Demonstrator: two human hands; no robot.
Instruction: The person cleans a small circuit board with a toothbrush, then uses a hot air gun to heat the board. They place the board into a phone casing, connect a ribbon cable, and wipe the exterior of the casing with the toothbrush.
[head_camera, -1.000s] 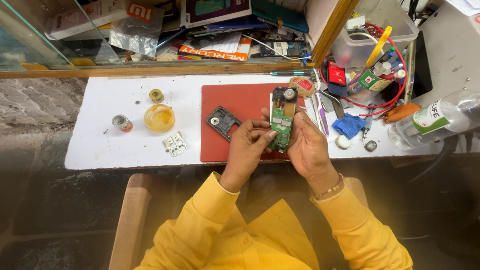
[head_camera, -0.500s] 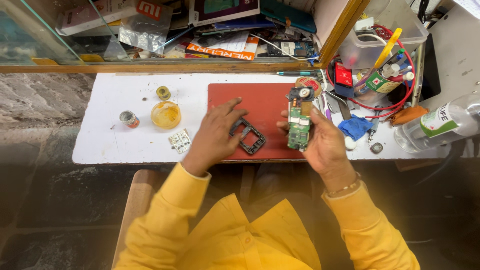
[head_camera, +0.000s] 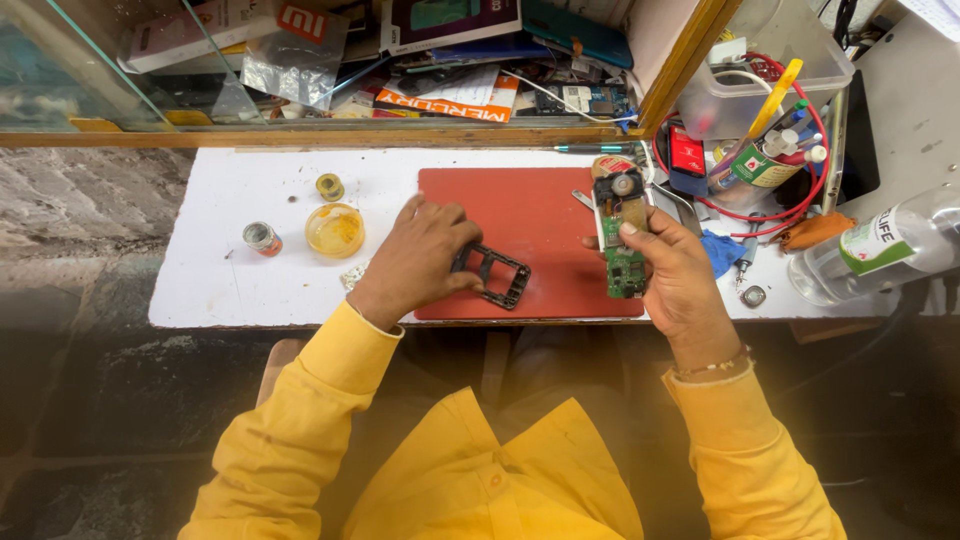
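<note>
On the red mat (head_camera: 540, 210), left hand (head_camera: 420, 255) pinches a black frame (head_camera: 493, 275); right hand (head_camera: 670, 275) clasps a circuit board (head_camera: 624, 262), which might slip from so loose a grip

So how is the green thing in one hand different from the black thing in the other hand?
The green circuit board is a solid, long strip; the black plastic frame is a hollow part with open windows. The right hand holds the board up, raised off the red mat, while the left hand holds the frame low on that mat. The board carries small parts; the frame looks bare. Both are small, flat device pieces.
</note>
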